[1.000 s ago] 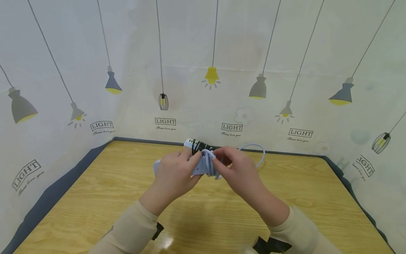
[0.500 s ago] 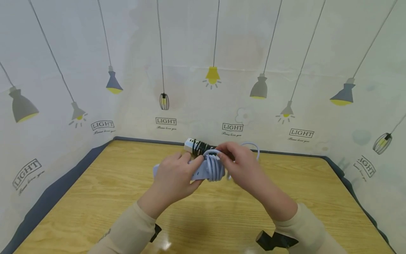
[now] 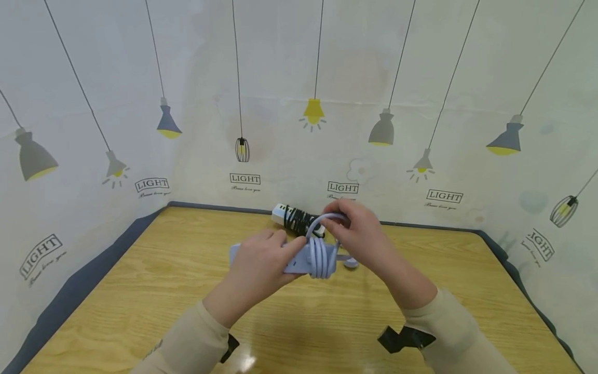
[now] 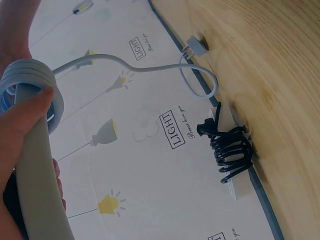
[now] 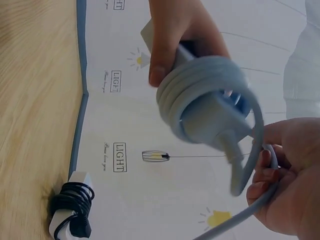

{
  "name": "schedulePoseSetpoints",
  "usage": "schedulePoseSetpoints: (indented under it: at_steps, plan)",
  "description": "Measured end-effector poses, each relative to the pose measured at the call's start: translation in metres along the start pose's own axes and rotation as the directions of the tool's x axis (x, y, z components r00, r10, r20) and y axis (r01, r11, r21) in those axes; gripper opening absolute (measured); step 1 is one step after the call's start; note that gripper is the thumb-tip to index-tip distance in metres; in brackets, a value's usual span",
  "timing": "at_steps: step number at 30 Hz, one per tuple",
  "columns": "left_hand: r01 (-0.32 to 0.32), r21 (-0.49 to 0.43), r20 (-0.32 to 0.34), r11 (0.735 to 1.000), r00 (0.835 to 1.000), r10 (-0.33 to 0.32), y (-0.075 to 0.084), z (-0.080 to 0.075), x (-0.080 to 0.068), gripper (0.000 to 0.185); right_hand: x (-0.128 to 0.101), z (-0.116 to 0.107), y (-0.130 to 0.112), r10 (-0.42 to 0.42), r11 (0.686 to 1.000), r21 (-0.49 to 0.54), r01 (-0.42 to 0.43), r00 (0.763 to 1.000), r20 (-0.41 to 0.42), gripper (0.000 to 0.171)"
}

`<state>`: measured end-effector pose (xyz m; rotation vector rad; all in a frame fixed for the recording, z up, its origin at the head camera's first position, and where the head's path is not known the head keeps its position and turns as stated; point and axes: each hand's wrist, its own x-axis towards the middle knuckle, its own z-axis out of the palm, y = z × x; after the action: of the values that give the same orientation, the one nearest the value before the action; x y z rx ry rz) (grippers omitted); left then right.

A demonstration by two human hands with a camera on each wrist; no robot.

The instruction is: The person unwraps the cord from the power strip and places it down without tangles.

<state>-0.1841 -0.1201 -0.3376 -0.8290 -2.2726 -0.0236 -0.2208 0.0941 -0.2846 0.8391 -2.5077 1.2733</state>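
Observation:
A pale power strip (image 3: pixel 298 266), bluish in the head view, is held up over the table by my left hand (image 3: pixel 259 262), thumb along its near face. Several turns of its own cord (image 3: pixel 320 259) wrap the strip's right end. In the right wrist view, the cord leaves that end (image 5: pixel 230 145) and loops around the body. My right hand (image 3: pixel 357 228) pinches the loose part of this cord, lifting it in an arc above the coils. From there the cord runs down to its plug (image 4: pixel 197 45), which rests on the table.
Behind the held strip lies a second white power strip (image 3: pixel 279 214), wound with black cord (image 4: pixel 232 152), by the table's back edge. The wooden table (image 3: pixel 140 291) meets a lamp-printed backdrop (image 3: pixel 280 104) on its far side and both flanks.
My right hand has risen, pulling the cord into a higher arc. The held strip has come slightly nearer and its coils sit side by side. The plug now shows beside the right hand.

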Motion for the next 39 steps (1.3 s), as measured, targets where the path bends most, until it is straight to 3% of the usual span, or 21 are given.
schedulePoseSetpoints:
  at_steps: [13,21,27,32,39]
  plan:
    - [-0.007,-0.068,-0.065,0.998,0.998,0.003,0.004,-0.007,-0.001,0.059,0.010,-0.007,0.023,0.108,0.991,-0.076,-0.107,0.994,0.003,0.025]
    - [0.081,-0.087,-0.075,0.993,0.993,-0.087,0.000,-0.010,-0.002,0.059,0.006,-0.008,0.037,0.178,0.980,-0.092,-0.175,0.984,0.027,0.022]
    - [0.131,-0.079,-0.045,0.988,0.990,-0.134,-0.002,-0.010,-0.003,0.062,-0.005,-0.009,0.040,0.132,0.987,-0.087,-0.134,0.991,-0.026,0.021]
    - [0.126,-0.066,-0.055,0.990,0.990,-0.130,-0.005,-0.008,-0.004,0.061,-0.016,-0.011,0.039,0.099,0.989,-0.101,-0.106,0.992,-0.074,0.017]
    - [0.111,-0.062,-0.055,0.992,0.992,-0.114,-0.010,-0.002,-0.007,0.057,-0.028,-0.016,0.035,0.024,0.981,-0.192,-0.041,0.995,-0.093,0.023]
